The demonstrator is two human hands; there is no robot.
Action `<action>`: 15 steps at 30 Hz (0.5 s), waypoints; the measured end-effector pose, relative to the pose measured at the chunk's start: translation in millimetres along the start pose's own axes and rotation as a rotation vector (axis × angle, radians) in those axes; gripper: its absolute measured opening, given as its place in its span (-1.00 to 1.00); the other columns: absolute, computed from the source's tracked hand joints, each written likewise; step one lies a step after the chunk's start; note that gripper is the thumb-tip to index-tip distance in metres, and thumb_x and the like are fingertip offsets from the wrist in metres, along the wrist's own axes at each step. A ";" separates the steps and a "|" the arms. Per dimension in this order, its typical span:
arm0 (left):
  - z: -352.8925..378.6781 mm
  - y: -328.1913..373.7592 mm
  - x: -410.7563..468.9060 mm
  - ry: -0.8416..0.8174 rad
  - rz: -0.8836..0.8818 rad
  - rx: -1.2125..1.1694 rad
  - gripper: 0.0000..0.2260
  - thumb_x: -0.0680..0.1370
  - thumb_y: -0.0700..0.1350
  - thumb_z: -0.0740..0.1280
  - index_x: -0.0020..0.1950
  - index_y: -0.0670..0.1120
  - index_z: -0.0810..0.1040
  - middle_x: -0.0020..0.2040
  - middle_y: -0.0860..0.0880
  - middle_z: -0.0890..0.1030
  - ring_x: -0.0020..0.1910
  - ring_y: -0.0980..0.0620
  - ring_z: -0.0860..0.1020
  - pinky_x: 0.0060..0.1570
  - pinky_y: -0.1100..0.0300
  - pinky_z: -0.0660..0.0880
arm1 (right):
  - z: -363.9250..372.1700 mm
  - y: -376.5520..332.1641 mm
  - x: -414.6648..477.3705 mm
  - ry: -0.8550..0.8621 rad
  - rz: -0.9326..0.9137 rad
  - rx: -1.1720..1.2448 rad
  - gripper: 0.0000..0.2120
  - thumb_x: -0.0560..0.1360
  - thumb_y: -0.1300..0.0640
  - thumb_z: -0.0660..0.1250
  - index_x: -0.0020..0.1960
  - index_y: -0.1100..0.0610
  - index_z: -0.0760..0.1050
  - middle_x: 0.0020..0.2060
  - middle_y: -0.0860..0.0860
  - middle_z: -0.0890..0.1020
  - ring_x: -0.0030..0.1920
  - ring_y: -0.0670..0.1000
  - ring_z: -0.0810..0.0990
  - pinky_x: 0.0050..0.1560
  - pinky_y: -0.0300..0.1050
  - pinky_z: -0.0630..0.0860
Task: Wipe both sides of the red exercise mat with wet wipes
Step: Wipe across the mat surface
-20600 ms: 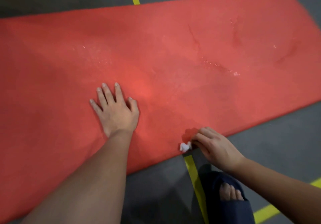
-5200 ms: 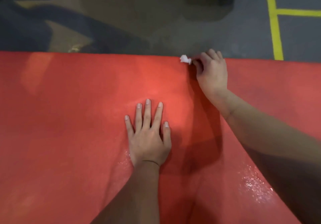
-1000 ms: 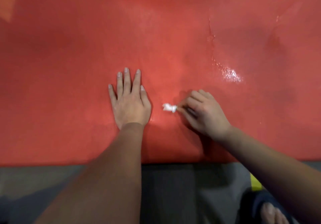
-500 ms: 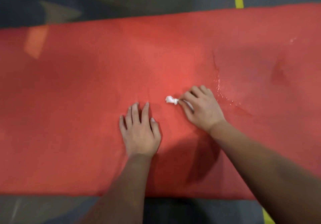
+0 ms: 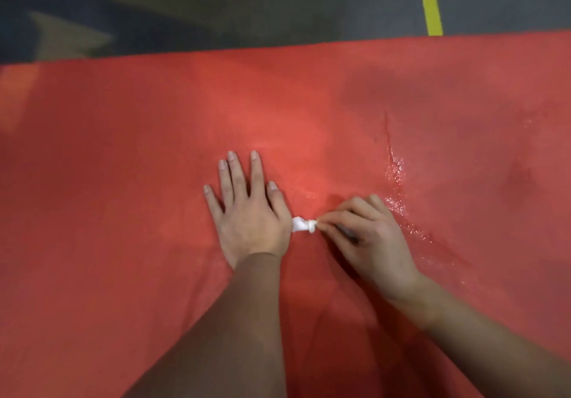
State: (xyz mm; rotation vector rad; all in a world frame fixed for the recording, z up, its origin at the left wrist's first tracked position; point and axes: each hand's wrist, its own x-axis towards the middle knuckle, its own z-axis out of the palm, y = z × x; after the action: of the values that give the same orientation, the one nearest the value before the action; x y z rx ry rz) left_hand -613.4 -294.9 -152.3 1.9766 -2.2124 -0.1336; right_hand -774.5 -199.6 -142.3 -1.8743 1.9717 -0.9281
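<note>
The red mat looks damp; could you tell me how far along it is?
Done: a wet sheen right of the hands marks a wiped stretch of the red mat. In hand: the right hand pinches a wet wipe on it, left hand flat alongside. Left: the dull area leftward; the underside is hidden.

The red mat (image 5: 123, 181) is spread flat across nearly the whole frame, its far edge running along the upper part. A thin crease and glistening wet streaks are seen right of centre. The wipe (image 5: 302, 224), a small white crumpled wad, is pinched by the right hand (image 5: 367, 243) near the centre of the frame.
</note>
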 end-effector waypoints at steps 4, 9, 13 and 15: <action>-0.8 0.2 0.7 -0.001 0.004 -0.006 -0.45 0.65 0.08 0.01 0.66 0.06 0.16 0.67 -0.06 0.11 0.66 -0.04 0.03 0.59 -0.21 -0.02 | -7.8 14.4 55.9 0.014 0.149 -0.054 -0.94 0.53 -0.02 0.46 -0.07 -0.06 0.68 -0.23 -0.18 0.53 -0.20 0.00 0.41 -0.12 -0.11 0.38; -0.3 1.2 1.0 0.007 0.000 -0.008 -0.44 0.63 0.07 0.07 0.66 0.05 0.19 0.67 -0.06 0.12 0.65 -0.05 0.06 0.59 -0.21 0.00 | -18.0 13.7 69.9 -0.180 0.004 -0.064 -0.96 0.51 0.02 0.46 -0.08 -0.04 0.63 -0.20 -0.12 0.56 -0.20 -0.02 0.43 -0.16 -0.06 0.45; 0.1 0.9 4.0 0.026 -0.001 -0.007 -0.44 0.63 0.06 0.10 0.65 0.04 0.21 0.67 -0.08 0.13 0.65 -0.06 0.07 0.59 -0.21 -0.01 | -14.7 29.4 133.0 -0.067 0.136 -0.143 -0.93 0.52 0.00 0.42 -0.06 -0.04 0.66 -0.18 -0.10 0.53 -0.09 0.09 0.56 -0.14 -0.01 0.50; -1.2 1.0 2.6 0.021 0.008 -0.014 -0.44 0.63 0.05 0.12 0.65 0.03 0.22 0.66 -0.08 0.14 0.65 -0.06 0.09 0.58 -0.23 0.01 | -10.4 32.8 153.9 -0.016 0.219 -0.095 -0.95 0.51 0.05 0.43 -0.07 -0.01 0.67 -0.18 -0.11 0.51 -0.07 0.07 0.57 -0.11 -0.02 0.48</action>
State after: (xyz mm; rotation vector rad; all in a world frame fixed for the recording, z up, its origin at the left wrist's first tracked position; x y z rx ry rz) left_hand -614.5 -297.3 -150.7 1.9527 -2.1998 -0.1262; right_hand -826.6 -346.6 -118.5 -1.6634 2.1922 -0.7673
